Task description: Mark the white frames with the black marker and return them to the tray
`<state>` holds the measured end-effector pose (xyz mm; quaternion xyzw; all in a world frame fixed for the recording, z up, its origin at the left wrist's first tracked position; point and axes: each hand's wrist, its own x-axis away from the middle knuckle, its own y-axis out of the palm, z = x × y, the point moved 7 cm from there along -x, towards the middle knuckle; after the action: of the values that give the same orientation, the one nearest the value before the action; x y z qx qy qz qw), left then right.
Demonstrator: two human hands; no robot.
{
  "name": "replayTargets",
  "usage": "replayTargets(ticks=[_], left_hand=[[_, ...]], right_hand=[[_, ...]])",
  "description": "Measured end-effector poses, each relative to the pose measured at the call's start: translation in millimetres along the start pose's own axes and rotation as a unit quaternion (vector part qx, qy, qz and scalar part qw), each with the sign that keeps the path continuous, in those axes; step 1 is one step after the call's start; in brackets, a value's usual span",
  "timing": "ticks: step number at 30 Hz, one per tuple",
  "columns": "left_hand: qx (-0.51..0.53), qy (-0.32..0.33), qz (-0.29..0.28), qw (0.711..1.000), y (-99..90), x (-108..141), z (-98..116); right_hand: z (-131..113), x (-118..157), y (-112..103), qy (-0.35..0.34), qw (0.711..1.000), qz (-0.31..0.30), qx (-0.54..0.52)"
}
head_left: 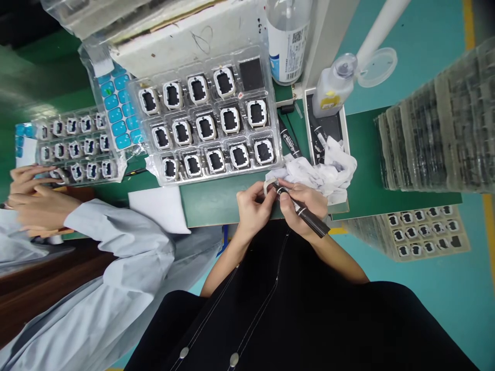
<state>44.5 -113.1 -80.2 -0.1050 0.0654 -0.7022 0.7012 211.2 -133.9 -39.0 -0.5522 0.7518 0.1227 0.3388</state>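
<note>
From the head camera, the left hand (253, 208) pinches a small white part (270, 186) at the green table's (216, 198) near edge, while the right hand (303, 206) grips a black marker (307, 216) with its tip on that part. Crumpled white tissue (327, 170) lies just beyond; a clear tray (209, 123) of similar parts sits behind. A co-worker's hands (33, 198) rest at far left.
</note>
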Motion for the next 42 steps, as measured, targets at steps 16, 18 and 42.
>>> replayTargets(ticks=[16, 18, 42], left_hand=[[0.021, -0.027, -0.001, 0.999, 0.0, -5, 0], [0.053, -0.046, -0.007, 0.998, 0.6, -8, 1], [0.221, -0.143, -0.097, 0.96, 2.8, -21, -2]], right_hand=[[4, 3, -1, 0.018, 0.999, 0.02, -0.029], [5, 3, -1, 0.022, 0.999, 0.02, -0.038], [10, 6, 0, 0.064, 0.986, 0.023, -0.152]])
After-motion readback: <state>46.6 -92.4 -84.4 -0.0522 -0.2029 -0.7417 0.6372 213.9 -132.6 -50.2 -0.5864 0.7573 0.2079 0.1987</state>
